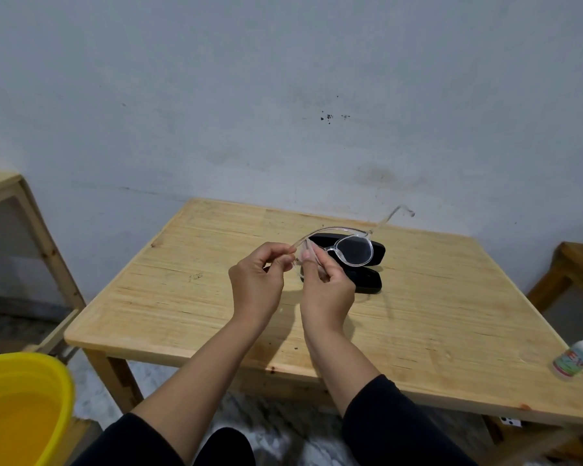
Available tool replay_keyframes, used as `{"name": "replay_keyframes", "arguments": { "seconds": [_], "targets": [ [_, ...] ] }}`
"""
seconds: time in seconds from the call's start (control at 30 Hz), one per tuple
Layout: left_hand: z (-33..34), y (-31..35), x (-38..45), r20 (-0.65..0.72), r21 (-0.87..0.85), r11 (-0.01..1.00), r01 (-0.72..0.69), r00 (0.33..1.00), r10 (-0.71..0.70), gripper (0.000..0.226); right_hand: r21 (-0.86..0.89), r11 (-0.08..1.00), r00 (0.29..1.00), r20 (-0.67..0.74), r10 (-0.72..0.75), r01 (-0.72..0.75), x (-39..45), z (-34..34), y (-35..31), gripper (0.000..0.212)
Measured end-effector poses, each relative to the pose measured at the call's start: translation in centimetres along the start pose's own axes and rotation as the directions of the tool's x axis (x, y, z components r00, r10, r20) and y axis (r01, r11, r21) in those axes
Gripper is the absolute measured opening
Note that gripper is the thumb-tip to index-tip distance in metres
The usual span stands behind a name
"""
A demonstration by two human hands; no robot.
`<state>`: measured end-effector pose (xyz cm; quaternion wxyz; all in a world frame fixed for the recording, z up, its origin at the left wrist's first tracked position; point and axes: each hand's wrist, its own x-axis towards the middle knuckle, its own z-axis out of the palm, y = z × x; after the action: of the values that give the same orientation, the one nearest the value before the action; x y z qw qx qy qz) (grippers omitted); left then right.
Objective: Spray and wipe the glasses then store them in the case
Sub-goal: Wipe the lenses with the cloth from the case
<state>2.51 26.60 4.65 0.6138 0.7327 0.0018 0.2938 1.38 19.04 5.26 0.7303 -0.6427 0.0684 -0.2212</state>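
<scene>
Clear-framed glasses (354,251) are held up above the wooden table (189,297), one temple pointing toward the far wall. My left hand (258,285) pinches the near temple between thumb and fingers. My right hand (327,290) grips the frame at the near lens, which it mostly hides; whether a cloth is in it I cannot tell. Behind the glasses an open black case (372,282) lies on the table, partly seen through the far lens. A small spray bottle (576,359) lies at the table's right edge.
A yellow basin (21,405) sits low at the left. Wooden furniture (17,203) stands at the left and another wooden piece (572,267) at the right. The grey wall runs close behind the table.
</scene>
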Motion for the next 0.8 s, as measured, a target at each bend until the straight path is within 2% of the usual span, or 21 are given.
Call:
{"name": "replay_keyframes", "arguments": {
  "seconds": [0.13, 0.27, 0.43, 0.57, 0.67, 0.73, 0.8],
  "targets": [
    [0.2, -0.3, -0.1, -0.021, -0.040, 0.999, 0.016, 1.000, -0.017, 0.021, 0.064, 0.995, 0.997, 0.023, 0.070, -0.071, 0.1, 0.0, -0.2, 0.021],
    [0.1, -0.5, 0.3, -0.026, -0.025, 1.000, 0.011, 1.000, -0.012, 0.023, 0.092, 0.988, 0.983, 0.147, 0.111, -0.125, 0.5, -0.5, -0.3, 0.016],
    [-0.8, -0.7, 1.2, 0.011, -0.023, 1.000, 0.002, 1.000, -0.002, 0.027, -0.071, 0.980, 0.926, 0.322, 0.199, -0.185, 1.9, -1.4, -0.7, 0.006],
    [-1.6, -0.8, 2.2, 0.031, -0.001, 1.000, -0.018, 0.999, 0.018, 0.032, -0.192, 0.968, 0.852, 0.469, 0.235, -0.161, 2.6, -1.6, -1.2, 0.010],
    [-1.8, -0.8, 2.2, 0.007, 0.021, 0.999, -0.035, 0.999, 0.035, 0.030, -0.215, 0.968, 0.863, 0.456, 0.216, -0.129, 3.0, -1.7, -1.5, 0.014],
    [-1.9, -1.0, 2.2, -0.020, 0.024, 0.999, -0.040, 0.999, 0.040, 0.026, -0.230, 0.965, 0.908, 0.366, 0.205, -0.125, 3.1, -1.8, -1.5, 0.015],
    [-1.8, -1.1, 2.1, -0.037, 0.012, 1.000, -0.027, 0.999, 0.027, 0.024, -0.239, 0.963, 0.957, 0.228, 0.178, -0.123, 2.9, -1.9, -1.5, 0.009]
  ]
}}
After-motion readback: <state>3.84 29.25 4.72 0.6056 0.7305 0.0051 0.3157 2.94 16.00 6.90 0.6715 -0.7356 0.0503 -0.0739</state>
